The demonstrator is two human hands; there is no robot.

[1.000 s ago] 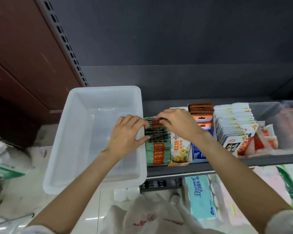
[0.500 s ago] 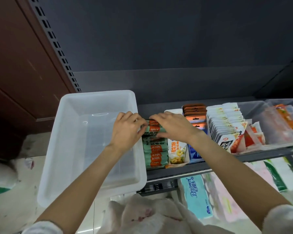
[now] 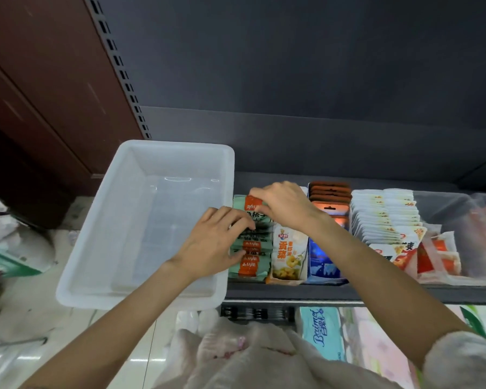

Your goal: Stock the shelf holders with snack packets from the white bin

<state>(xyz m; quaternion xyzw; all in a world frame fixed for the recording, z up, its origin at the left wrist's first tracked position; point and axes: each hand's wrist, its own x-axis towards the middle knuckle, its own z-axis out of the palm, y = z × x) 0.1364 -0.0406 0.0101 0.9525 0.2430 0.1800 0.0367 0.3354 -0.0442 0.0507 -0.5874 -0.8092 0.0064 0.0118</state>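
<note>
A white bin (image 3: 115,220) stands at the left end of the dark shelf, and I see nothing inside it. Right beside it, a row of green-and-orange snack packets (image 3: 250,256) stands in the leftmost shelf holder. My left hand (image 3: 216,242) lies across the front packets, with its fingertips pressing on them. My right hand (image 3: 284,206) pinches the top edge of the rearmost green-and-orange packet (image 3: 253,204), which stands tilted up at the back of the row.
Further right stand holders with yellow-white packets (image 3: 288,254), blue packets (image 3: 323,262), white packets (image 3: 385,217) and red-white packets (image 3: 438,254). A shelf edge (image 3: 348,293) runs along the front. Tissue packs (image 3: 320,332) lie below. White bags (image 3: 0,220) sit on the floor at left.
My right hand has lifted and tipped up the rearmost green-and-orange packet. My left hand has slid forward along the row of packets. The camera has shifted slightly.
</note>
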